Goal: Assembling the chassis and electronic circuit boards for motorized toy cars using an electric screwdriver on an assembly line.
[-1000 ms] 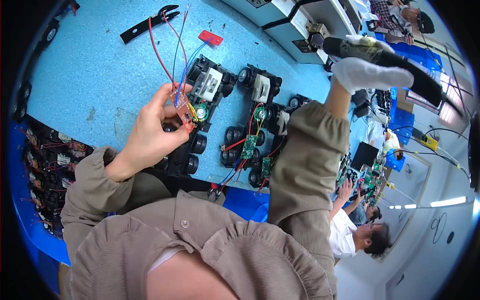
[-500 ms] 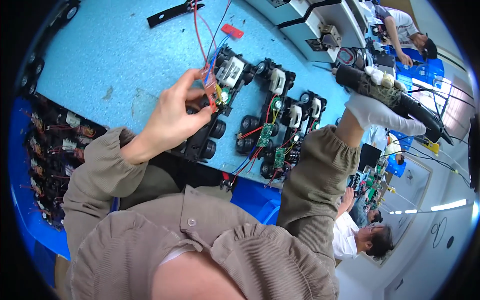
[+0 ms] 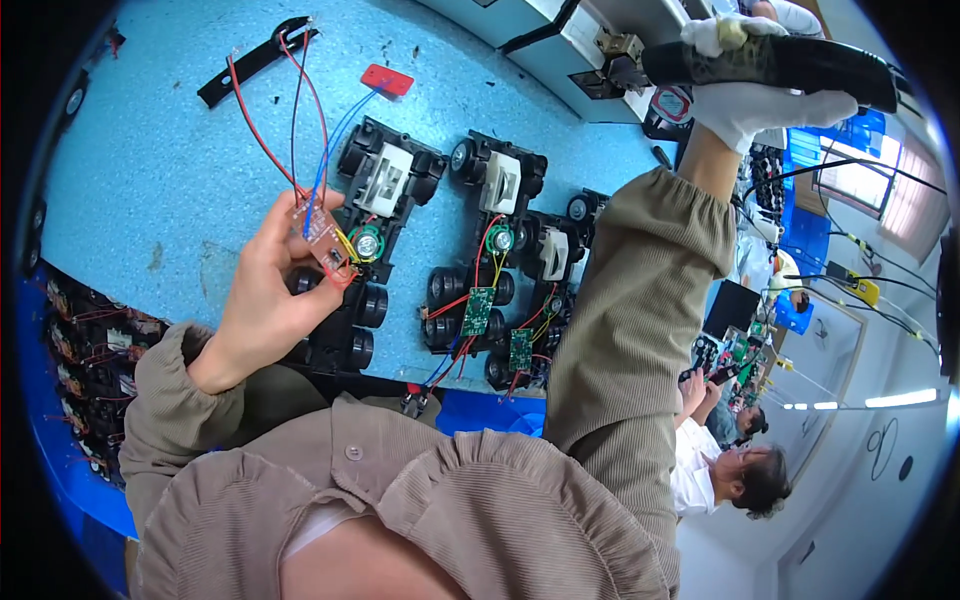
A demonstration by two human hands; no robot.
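My left hand [image 3: 258,300] pinches a brown circuit board [image 3: 320,232] between thumb and fingers. Red, black, blue and yellow wires run off the board, which is held over a black toy-vehicle chassis [image 3: 400,207] with a white block and wheels. Blue wires lead to a small red plate [image 3: 388,80]; red and black wires reach a black plastic strip [image 3: 252,68]. Raised at the upper right, my right hand [image 3: 745,112], in a white glove, is wrapped around a long black cylindrical tool [image 3: 810,72]. The tool's exact kind cannot be made out.
More chassis [image 3: 503,182] with green circuit boards [image 3: 478,311] stand to the right on the blue table [image 3: 150,150]. A blue bin [image 3: 75,500] at the lower left holds stacked chassis. Grey-white equipment [image 3: 545,60] stands at the back; a co-worker [image 3: 715,465] sits at the right.
The tabletop things appear further left and lower as the view has shifted. My right hand has risen, and the black tool now lies closer to level. The circuit board stays in my left hand.
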